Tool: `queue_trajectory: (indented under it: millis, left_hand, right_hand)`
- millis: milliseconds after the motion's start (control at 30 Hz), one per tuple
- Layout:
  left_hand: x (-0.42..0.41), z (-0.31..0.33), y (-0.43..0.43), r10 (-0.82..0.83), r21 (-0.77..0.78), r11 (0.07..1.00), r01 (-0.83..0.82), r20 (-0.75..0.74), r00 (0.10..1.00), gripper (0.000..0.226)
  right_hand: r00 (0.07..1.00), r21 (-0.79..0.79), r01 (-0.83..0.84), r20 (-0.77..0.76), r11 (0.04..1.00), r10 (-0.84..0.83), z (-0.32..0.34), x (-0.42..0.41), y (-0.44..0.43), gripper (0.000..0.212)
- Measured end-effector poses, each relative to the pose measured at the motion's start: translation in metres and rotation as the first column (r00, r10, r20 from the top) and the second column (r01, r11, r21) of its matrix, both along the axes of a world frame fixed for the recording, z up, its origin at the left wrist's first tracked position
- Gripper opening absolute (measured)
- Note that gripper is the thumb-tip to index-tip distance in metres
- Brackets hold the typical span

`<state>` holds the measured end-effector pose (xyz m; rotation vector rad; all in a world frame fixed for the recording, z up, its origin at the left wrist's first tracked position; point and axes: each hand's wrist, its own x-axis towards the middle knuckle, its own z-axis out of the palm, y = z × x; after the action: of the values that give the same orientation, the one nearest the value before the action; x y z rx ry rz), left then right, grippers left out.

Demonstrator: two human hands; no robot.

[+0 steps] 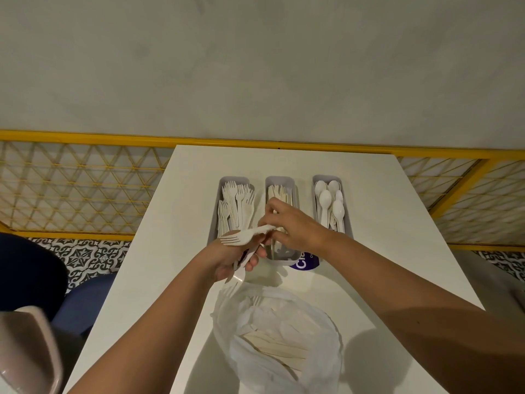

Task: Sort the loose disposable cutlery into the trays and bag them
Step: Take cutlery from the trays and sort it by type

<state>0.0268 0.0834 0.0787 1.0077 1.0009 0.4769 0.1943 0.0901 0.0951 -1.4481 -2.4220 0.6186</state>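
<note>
Nearest, the open bag (321, 336) lies on the counter (397, 237), cutlery inside. Beyond it the left hand (227, 257) curls its grip round a few white pieces (240, 275). The right hand (298, 226) pinches a fork (241, 238) by its handle, lying crosswise, prongs left. The fork tray (213, 220), running near to far, sits just beyond the prongs.

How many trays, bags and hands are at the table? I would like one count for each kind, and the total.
Trays: 3
Bag: 1
Hands: 2, the left hand gripping cutlery and the right hand pinching a fork
Total: 6
</note>
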Motion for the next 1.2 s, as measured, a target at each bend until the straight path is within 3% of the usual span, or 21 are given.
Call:
queue_trajectory:
  millis: [167,333,433,500,633,700,800,900,1033,1133,1200]
  left_hand:
    - [0.003,-0.003,-0.004,-0.013,-0.036,0.999,0.012,-0.031,0.999,0.030]
    - [-0.002,-0.003,0.000,0.133,-0.042,0.990,-0.132,0.010,0.991,0.015]
    - [-0.001,-0.004,0.001,0.228,-0.030,0.974,-0.226,0.057,0.972,0.010]
    - [0.001,-0.007,0.000,0.269,-0.013,0.963,-0.269,0.085,0.959,0.011]
    - [0.006,-0.011,0.000,0.336,0.017,0.940,-0.339,0.113,0.935,0.012]
    - [0.007,-0.011,0.000,0.364,0.028,0.929,-0.370,0.120,0.923,0.013]
    - [0.006,-0.012,0.000,0.358,0.062,0.929,-0.365,0.102,0.928,0.018]
    - [0.004,-0.013,0.000,0.337,0.063,0.937,-0.344,0.093,0.937,0.022]
    - [-0.001,-0.014,0.000,0.302,0.106,0.945,-0.310,0.090,0.949,0.021]
    - [-0.007,-0.015,0.002,0.280,0.134,0.947,-0.292,0.099,0.955,0.024]
    - [-0.013,-0.018,0.006,0.280,0.119,0.949,-0.291,0.105,0.954,0.026]
  right_hand:
    - [0.999,0.011,0.003,0.048,1.000,-0.003,0.001,-0.002,0.001,0.028]
    - [0.942,-0.054,0.294,-0.154,0.954,-0.299,-0.004,-0.002,-0.002,0.026]
    - [0.788,-0.425,0.383,-0.313,0.820,-0.530,-0.002,-0.010,-0.009,0.039]
    - [0.664,-0.612,0.350,-0.372,0.709,-0.649,-0.004,-0.016,-0.012,0.033]
    - [0.401,-0.773,0.229,-0.479,0.592,-0.781,-0.010,-0.027,-0.012,0.017]
    - [0.344,-0.785,0.189,-0.510,0.590,-0.789,-0.010,-0.032,-0.013,0.014]
    - [0.328,-0.757,0.212,-0.541,0.618,-0.775,-0.009,-0.033,-0.012,0.018]
    - [0.326,-0.761,0.184,-0.550,0.622,-0.769,-0.008,-0.035,-0.010,0.004]
    - [0.311,-0.798,0.152,-0.522,0.584,-0.794,-0.010,-0.044,-0.003,0.024]
    - [0.377,-0.820,0.093,-0.496,0.565,-0.782,-0.010,-0.051,0.003,0.003]
    - [0.403,-0.825,0.102,-0.477,0.556,-0.781,-0.013,-0.055,0.009,0.017]
